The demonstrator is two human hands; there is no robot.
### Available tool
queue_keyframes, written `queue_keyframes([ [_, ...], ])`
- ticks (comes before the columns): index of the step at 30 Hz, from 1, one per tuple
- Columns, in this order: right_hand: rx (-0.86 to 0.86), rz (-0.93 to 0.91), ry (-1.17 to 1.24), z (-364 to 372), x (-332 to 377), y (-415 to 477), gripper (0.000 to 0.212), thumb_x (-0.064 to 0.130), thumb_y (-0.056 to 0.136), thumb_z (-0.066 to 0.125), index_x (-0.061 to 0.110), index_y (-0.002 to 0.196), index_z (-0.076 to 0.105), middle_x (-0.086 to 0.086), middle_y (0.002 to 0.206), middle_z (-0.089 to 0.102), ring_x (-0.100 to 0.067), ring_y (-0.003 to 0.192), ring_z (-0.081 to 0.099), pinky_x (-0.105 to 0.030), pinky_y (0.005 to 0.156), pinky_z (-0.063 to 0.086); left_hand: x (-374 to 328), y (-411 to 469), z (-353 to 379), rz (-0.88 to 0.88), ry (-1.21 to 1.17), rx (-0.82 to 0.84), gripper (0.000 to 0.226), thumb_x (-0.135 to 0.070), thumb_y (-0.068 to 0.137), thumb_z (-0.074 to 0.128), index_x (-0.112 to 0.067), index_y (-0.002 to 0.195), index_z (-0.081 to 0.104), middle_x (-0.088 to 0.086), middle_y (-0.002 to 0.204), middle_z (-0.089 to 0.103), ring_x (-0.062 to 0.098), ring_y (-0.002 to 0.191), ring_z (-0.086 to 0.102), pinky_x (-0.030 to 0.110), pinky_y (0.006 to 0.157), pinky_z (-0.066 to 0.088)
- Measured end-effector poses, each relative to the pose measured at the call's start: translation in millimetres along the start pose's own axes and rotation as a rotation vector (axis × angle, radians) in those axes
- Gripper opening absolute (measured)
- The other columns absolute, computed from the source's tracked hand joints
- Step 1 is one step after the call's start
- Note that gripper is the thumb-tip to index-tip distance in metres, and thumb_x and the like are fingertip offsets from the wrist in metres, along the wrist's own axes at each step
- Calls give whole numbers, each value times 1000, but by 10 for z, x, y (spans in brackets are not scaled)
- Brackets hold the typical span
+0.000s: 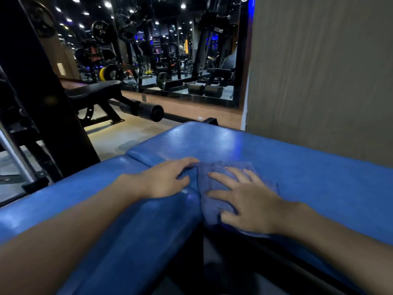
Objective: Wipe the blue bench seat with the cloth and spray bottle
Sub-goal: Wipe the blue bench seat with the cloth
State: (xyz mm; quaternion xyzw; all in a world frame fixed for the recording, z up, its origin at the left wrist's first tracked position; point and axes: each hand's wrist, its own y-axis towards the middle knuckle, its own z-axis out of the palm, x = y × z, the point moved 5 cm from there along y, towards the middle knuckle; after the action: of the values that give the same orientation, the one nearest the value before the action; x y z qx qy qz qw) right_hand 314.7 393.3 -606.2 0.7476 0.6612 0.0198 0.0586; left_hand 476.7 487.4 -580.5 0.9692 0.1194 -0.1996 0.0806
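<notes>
The blue bench seat [308,167] is padded and glossy, made of separate pads that meet near the middle of the view. A blue cloth [214,188] lies crumpled over the seam between two pads. My right hand [244,199] presses flat on the cloth with fingers spread. My left hand [168,179] rests palm down on the left pad [119,241], its fingertips touching the cloth's upper left edge. No spray bottle is in view.
A grey wall [319,71] rises right behind the bench. A black machine frame [49,99] stands at the left. A black bench with foam rollers [146,110] sits beyond, in front of a large mirror [170,50] showing gym equipment.
</notes>
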Motion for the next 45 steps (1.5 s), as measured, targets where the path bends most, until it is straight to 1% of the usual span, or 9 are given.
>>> queue_keyframes([
  [6, -86, 109, -126, 10, 78, -570, 48, 61, 92, 28, 48, 134, 46, 3, 156, 33, -41, 137, 34, -68, 97, 32, -352, 66, 272, 77, 195, 7, 59, -24, 92, 56, -22, 147, 36, 4, 137, 54, 21, 113, 55, 17, 89, 33],
  [10, -122, 198, -172, 25, 128, -383, 56, 53, 80, 42, 47, 136, 38, 0, 150, 40, -43, 126, 44, -62, 85, 38, -382, 29, 284, 50, 172, 55, 50, -32, 88, 57, -18, 136, 49, 2, 131, 57, 21, 114, 56, 24, 91, 38],
  [16, -220, 259, -244, 15, 43, -708, 60, 50, 74, 60, 41, 132, 48, -6, 142, 50, -41, 121, 51, -57, 80, 45, -429, 42, 331, 33, 304, 171, 93, -74, 69, 41, -29, 150, 34, 9, 144, 46, 22, 134, 42, 29, 109, 33],
  [19, -277, 307, -282, 30, 67, -777, 64, 48, 71, 71, 38, 131, 53, -8, 136, 56, -42, 116, 54, -55, 78, 45, -425, 84, 360, 43, 341, 169, 81, -61, 83, 58, -30, 152, 30, 13, 145, 42, 24, 137, 39, 28, 110, 32],
  [25, -290, 366, -277, 63, 216, -367, 56, 50, 79, 62, 32, 131, 52, -7, 129, 55, -41, 112, 52, -51, 79, 38, -410, 55, 365, 69, 251, 146, 67, -61, 68, 38, -46, 133, 48, 7, 113, 60, 22, 118, 50, 31, 95, 43],
  [30, -390, 360, -306, 45, 149, -827, 55, 42, 75, 63, 33, 129, 55, -8, 135, 56, -39, 118, 54, -53, 85, 43, -433, 13, 377, -17, 337, 162, 79, -60, 82, 50, -32, 153, 28, 12, 146, 38, 25, 138, 38, 26, 110, 29],
  [33, -400, 395, -396, 75, 83, -1217, 59, 44, 77, 67, 31, 133, 53, -9, 139, 54, -39, 121, 51, -55, 90, 38, -534, -12, 420, -4, 458, 133, 102, -82, 65, 26, -32, 153, 23, 5, 153, 31, 23, 140, 33, 39, 111, 32],
  [39, -414, 495, -342, 72, 155, -891, 51, 51, 79, 58, 25, 123, 58, -11, 129, 58, -42, 117, 53, -55, 89, 32, -600, 34, 518, 37, 588, 157, 81, -71, 89, 42, -38, 155, 8, -4, 161, 15, 21, 147, 18, 50, 110, 31],
  [45, -468, 425, -412, 86, 110, -1202, 51, 39, 78, 68, 26, 126, 56, -11, 137, 56, -40, 120, 52, -53, 90, 37, -712, -2, 621, 166, 528, 103, 76, -66, 88, 32, -37, 155, 12, -6, 161, 14, 14, 148, 12, 48, 116, 22],
])
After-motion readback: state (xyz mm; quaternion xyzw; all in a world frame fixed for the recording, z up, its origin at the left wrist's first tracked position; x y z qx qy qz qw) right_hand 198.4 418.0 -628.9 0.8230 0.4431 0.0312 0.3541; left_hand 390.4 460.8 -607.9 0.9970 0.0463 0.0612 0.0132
